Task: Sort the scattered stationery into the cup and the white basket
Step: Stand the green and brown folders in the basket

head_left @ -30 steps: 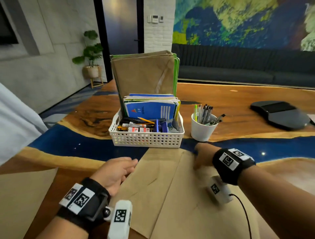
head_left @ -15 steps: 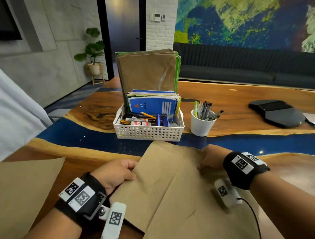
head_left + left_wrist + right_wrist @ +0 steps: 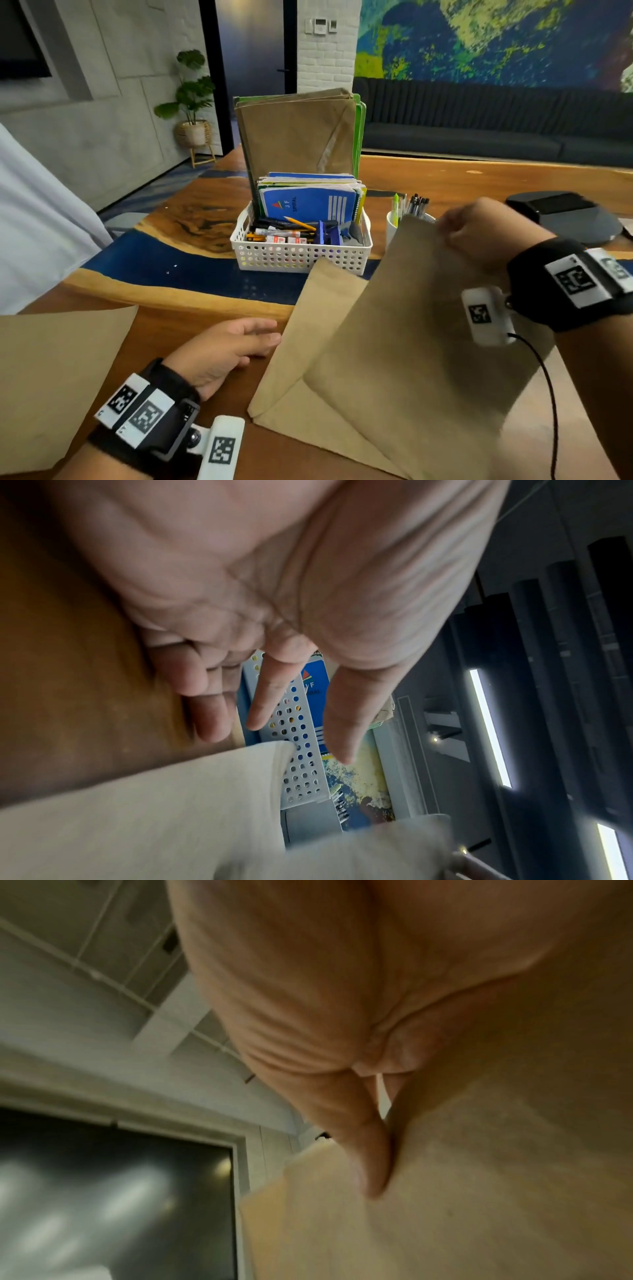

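My right hand (image 3: pixel 455 229) pinches the far edge of a brown envelope (image 3: pixel 421 342) and holds that edge up off the table, in front of the white cup (image 3: pixel 394 231) of pens. A second brown envelope (image 3: pixel 308 342) lies flat beneath it. My left hand (image 3: pixel 239 342) rests on the wood with relaxed fingers, just left of that flat envelope, holding nothing. The white basket (image 3: pixel 301 253) stands beyond, packed with notebooks, upright envelopes, pens and small items. In the right wrist view the thumb (image 3: pixel 369 1150) presses on the envelope (image 3: pixel 479 1191).
Another brown envelope (image 3: pixel 51 383) lies at the near left. A dark flat device (image 3: pixel 565 219) sits at the far right of the wood-and-blue table (image 3: pixel 154 267). A white-clothed person (image 3: pixel 34 222) is at the left edge.
My right hand has lifted the top envelope's far edge up from the table, tilting it toward the cup. My left hand has come off the envelopes and now rests beside them.
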Motion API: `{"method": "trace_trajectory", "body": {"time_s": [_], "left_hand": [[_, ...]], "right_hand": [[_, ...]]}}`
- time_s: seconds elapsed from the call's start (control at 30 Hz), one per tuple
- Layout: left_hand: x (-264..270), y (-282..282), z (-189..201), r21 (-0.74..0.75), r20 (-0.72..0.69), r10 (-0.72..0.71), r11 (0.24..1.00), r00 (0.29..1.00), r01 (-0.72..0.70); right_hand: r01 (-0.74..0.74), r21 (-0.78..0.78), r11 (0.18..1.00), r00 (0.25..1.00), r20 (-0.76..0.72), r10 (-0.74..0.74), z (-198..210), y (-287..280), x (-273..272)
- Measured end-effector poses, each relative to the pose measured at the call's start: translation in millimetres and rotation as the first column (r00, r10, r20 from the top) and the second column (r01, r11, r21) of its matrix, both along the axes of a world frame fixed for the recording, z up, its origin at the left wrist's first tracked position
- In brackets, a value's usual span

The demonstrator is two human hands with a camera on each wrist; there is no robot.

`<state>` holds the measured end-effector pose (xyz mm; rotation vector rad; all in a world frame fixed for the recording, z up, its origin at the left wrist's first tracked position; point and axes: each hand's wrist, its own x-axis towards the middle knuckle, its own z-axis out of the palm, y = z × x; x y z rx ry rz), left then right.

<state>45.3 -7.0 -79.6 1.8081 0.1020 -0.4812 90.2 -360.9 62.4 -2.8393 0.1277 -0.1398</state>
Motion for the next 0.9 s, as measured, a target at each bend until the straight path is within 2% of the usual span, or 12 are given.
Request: {"method": "trace_trajectory", "body": {"time_s": [0.1,0.2,0.27,0.33,0.37,0.43,0.5,0.6,0.67,0.73,0.8,0.9], "left_hand": [[0,-1,1,-0.059,0.002,0.044,0.997,0.999,-0.044],[-2,-4,11,-0.217,0.017,0.041,0.975,0.999,-0.036],[0,-8,26,-0.333,0.092,0.071,0.942,0.993,-0.036],[11,-8,46,-0.437,0.166,0.193,0.894,0.967,-0.103],[22,-6,60,-0.473,0.177,0.278,0.865,0.944,-0.166],[47,9,85,-0.447,0.244,0.377,0.861,0.893,-0.241],[78,30,115,-0.328,0.413,0.426,0.894,0.805,-0.304],[121,64,182,-0.049,0.696,0.359,0.888,0.622,-0.458],[141,74,232,0.153,0.839,0.219,0.783,0.499,-0.602],[156,71,268,0.271,0.906,0.033,0.720,0.422,-0.639],[176,61,290,0.334,0.930,-0.128,0.683,0.344,-0.649],[199,43,305,0.398,0.915,-0.239,0.665,0.325,-0.632]], "right_hand": [[-0.044,0.246,0.968,0.993,0.118,0.015,28,2,-5],[-0.061,0.520,0.852,0.971,0.229,-0.070,38,9,-4],[-0.111,0.705,0.700,0.962,0.253,-0.102,34,20,3],[-0.210,0.855,0.473,0.954,0.286,-0.093,24,34,16],[-0.232,0.890,0.393,0.951,0.292,-0.099,19,39,25],[-0.222,0.915,0.338,0.957,0.270,-0.104,10,49,43],[-0.188,0.893,0.409,0.966,0.243,-0.087,2,55,70],[-0.131,0.637,0.760,0.982,0.189,0.011,-6,70,114],[-0.147,0.348,0.926,0.985,0.138,0.105,-11,85,140],[-0.186,0.076,0.980,0.979,0.095,0.178,-14,103,163],[-0.203,-0.139,0.969,0.974,0.073,0.214,-18,119,189],[-0.215,-0.279,0.936,0.974,0.001,0.224,-23,130,219]]}}
